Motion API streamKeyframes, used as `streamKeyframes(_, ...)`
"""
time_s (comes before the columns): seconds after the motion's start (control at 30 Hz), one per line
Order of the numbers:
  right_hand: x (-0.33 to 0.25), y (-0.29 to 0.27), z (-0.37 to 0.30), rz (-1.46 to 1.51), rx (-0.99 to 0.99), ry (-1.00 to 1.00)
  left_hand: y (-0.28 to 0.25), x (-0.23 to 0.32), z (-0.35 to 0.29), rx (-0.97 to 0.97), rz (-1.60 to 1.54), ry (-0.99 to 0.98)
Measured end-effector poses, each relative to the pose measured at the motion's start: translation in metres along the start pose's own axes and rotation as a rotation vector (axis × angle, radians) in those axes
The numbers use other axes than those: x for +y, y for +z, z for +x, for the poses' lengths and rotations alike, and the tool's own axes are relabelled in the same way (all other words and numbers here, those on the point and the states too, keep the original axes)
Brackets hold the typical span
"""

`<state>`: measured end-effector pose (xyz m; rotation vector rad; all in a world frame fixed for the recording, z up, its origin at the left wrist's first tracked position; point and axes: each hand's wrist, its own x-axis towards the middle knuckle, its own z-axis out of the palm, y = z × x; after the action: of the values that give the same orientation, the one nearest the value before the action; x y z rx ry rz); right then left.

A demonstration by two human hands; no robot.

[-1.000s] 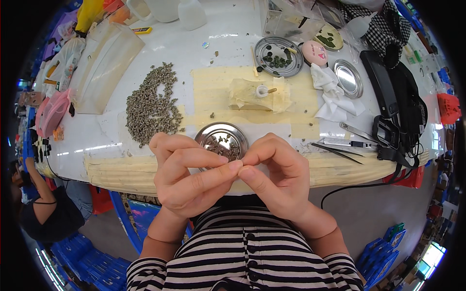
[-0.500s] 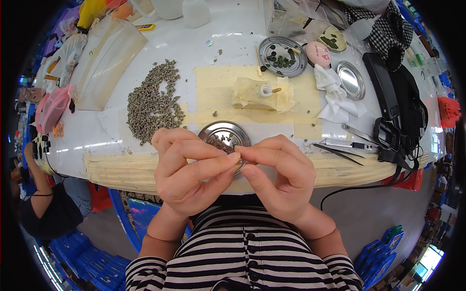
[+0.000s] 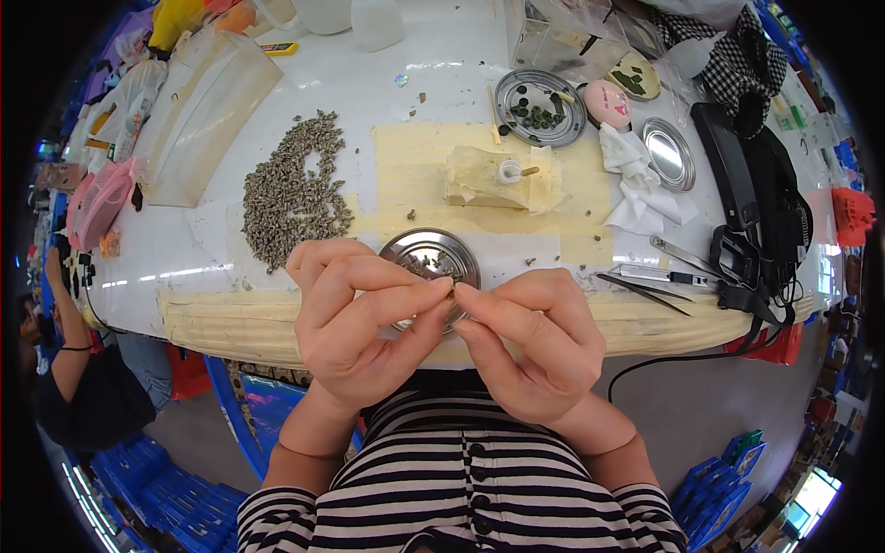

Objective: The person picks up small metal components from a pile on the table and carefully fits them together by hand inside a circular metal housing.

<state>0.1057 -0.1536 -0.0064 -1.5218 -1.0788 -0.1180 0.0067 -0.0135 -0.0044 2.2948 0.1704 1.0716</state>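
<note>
My left hand [image 3: 364, 323] and my right hand [image 3: 535, 341] meet fingertip to fingertip above a round shiny metal dish [image 3: 419, 238] near the table's front edge. Both are closed in a pinch. Whatever lies between the fingertips is too small and covered to make out. Several tiny metal parts lie in the dish, partly hidden by my fingers. Beyond my left hand spreads a large heap of small grey metal parts [image 3: 290, 194]. A block wrapped in yellowish tape [image 3: 479, 189] stands past the dish, bearing a small white cup [image 3: 509, 171] with a stick in it.
At the back right sits a metal dish with dark green pieces [image 3: 539, 109], beside a pink rounded object [image 3: 607, 103]. Tweezers [image 3: 645, 293], a utility knife [image 3: 659, 274] and crumpled white tissue [image 3: 636, 184] lie to the right. Another person's arm [image 3: 69, 313] shows at far left.
The fingertips of both hands have shifted slightly, and my right hand has turned a little lower. More of the dish's right side shows. At far left the other person's arm has moved.
</note>
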Motion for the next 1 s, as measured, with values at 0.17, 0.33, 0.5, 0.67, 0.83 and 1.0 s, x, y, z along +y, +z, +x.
streamKeyframes(0.17, 0.0009, -0.0031, -0.0007, 0.207, -0.097, 0.251, -0.0002, -0.0004, 0.0000, 0.010, -0.062, -0.024)
streamKeyframes(0.33, 0.0034, -0.0041, 0.0016, 0.434, -0.160, 0.416, -0.0012, -0.0016, 0.0015, -0.022, -0.101, -0.008)
streamKeyframes(0.5, 0.0055, -0.0044, 0.0006, 0.496, -0.127, 0.460, -0.0019, -0.0002, 0.0014, -0.036, -0.071, -0.005)
streamKeyframes(0.67, 0.0015, -0.0033, 0.0014, 0.263, -0.053, 0.286, -0.0027, -0.0010, 0.0009, -0.022, -0.025, -0.017)
streamKeyframes(0.83, 0.0012, -0.0041, 0.0005, 0.193, -0.087, 0.262, -0.0024, -0.0026, 0.0015, -0.007, -0.043, -0.019)
streamKeyframes(1.0, 0.0010, -0.0049, 0.0019, 0.217, -0.105, 0.273, -0.0033, -0.0029, 0.0018, -0.009, -0.057, -0.022)
